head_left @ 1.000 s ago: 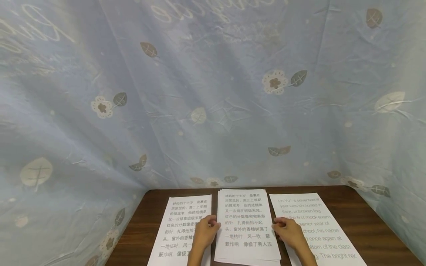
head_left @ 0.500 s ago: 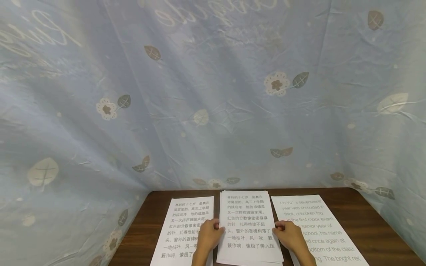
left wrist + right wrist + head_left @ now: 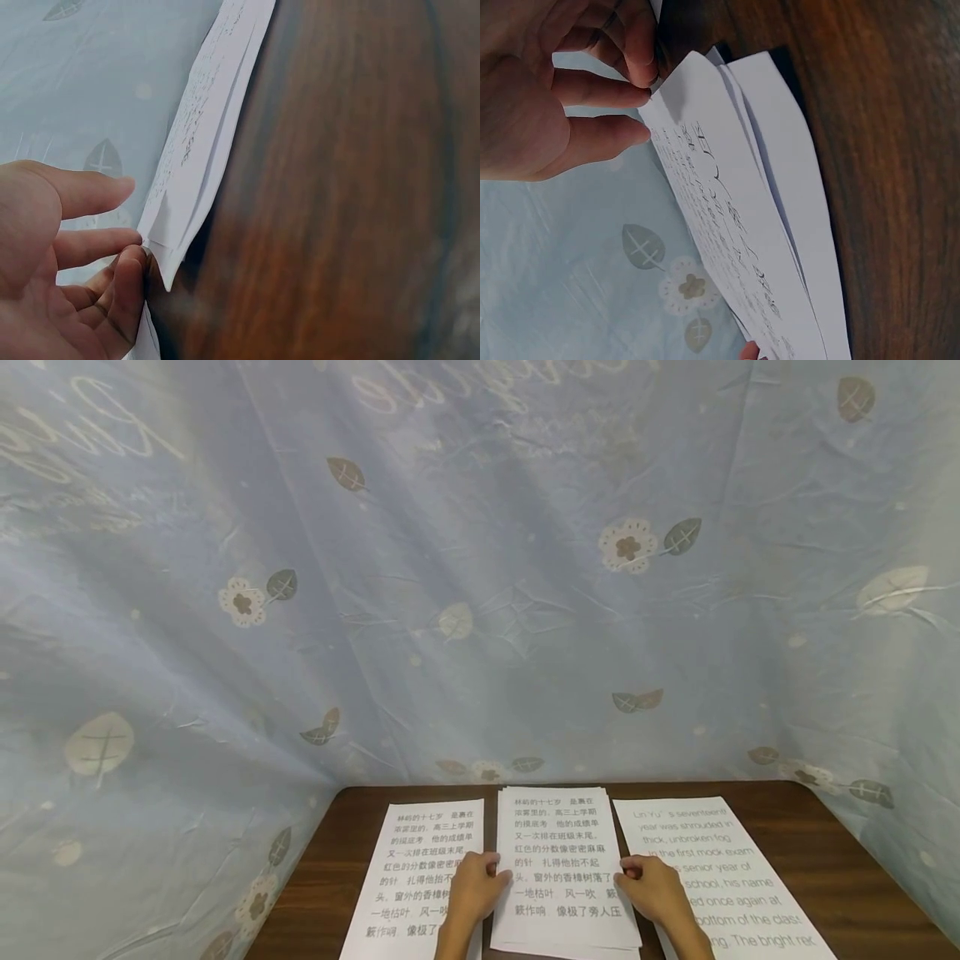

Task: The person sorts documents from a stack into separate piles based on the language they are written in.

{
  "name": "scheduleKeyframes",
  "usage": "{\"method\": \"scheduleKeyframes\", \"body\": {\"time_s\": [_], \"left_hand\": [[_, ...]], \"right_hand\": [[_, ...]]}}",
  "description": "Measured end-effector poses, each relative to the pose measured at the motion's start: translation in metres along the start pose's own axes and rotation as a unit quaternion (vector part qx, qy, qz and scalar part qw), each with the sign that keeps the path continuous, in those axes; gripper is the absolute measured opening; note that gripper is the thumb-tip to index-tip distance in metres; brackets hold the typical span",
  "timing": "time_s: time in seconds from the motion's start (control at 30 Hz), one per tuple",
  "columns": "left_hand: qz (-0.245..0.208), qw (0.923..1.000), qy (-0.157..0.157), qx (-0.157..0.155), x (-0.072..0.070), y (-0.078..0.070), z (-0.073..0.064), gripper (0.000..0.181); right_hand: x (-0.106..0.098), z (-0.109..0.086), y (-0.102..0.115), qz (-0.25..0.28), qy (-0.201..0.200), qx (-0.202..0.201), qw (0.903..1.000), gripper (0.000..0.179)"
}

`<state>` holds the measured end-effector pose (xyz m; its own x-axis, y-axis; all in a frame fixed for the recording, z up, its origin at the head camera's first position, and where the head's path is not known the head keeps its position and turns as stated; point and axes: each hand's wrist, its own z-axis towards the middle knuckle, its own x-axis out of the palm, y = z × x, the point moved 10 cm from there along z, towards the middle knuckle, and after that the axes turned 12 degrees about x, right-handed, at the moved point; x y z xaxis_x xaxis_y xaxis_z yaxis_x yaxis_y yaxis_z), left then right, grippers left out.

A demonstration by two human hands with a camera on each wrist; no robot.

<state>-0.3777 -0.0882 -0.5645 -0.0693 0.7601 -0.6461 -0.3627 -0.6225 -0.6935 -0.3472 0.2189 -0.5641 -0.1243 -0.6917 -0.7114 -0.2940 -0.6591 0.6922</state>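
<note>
In the head view, a stack of printed paper sheets (image 3: 558, 935) lies in the middle of the table, its edges slightly uneven. My left hand (image 3: 471, 889) touches its left long edge, and my right hand (image 3: 656, 889) touches the right one. In the left wrist view, the left hand's index fingertip meets the paper edge, the thumb is held apart, and the other fingers bend in. The right wrist view shows thumb and index tips side by side at the edge of the sheets (image 3: 705, 157). There the lower sheets fan out past the top one.
A Chinese-printed sheet (image 3: 408, 893) lies left of the stack, partly under my left forearm. To the right, partly behind my right hand, is an English-printed sheet (image 3: 750, 893). The dark wooden table (image 3: 315, 877) ends at a patterned light-blue cloth (image 3: 480, 693) hanging behind and at the sides.
The left hand has shifted slightly right, its thumb now overlapping the stack's edge. The right hand stays at the right edge. The whole head view has drifted a little.
</note>
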Motion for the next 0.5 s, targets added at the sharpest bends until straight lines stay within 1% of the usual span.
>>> {"method": "scheduleKeyframes", "body": {"time_s": [0.13, 0.23, 0.4, 0.5], "left_hand": [[-0.004, 1.0000, -0.002, -0.002, 0.0000, -0.0005, 0.0007, 0.042], [-0.013, 0.9999, -0.003, -0.006, 0.0002, -0.0002, 0.0009, 0.042], [-0.035, 0.9990, -0.007, -0.029, 0.0010, 0.0028, 0.0014, 0.041], [-0.040, 0.9986, -0.012, -0.031, 0.0013, 0.0017, 0.0021, 0.041]], "right_hand": [[-0.0012, 0.0007, -0.0012, 0.004, 0.003, -0.001, 1.0000, 0.041], [-0.0033, 0.0002, 0.0002, 0.018, 0.003, 0.001, 0.9998, 0.041], [-0.0041, -0.0020, 0.0024, 0.076, 0.020, 0.018, 0.9967, 0.043], [-0.0019, -0.0032, 0.0013, 0.109, 0.035, 0.033, 0.9929, 0.047]]}}
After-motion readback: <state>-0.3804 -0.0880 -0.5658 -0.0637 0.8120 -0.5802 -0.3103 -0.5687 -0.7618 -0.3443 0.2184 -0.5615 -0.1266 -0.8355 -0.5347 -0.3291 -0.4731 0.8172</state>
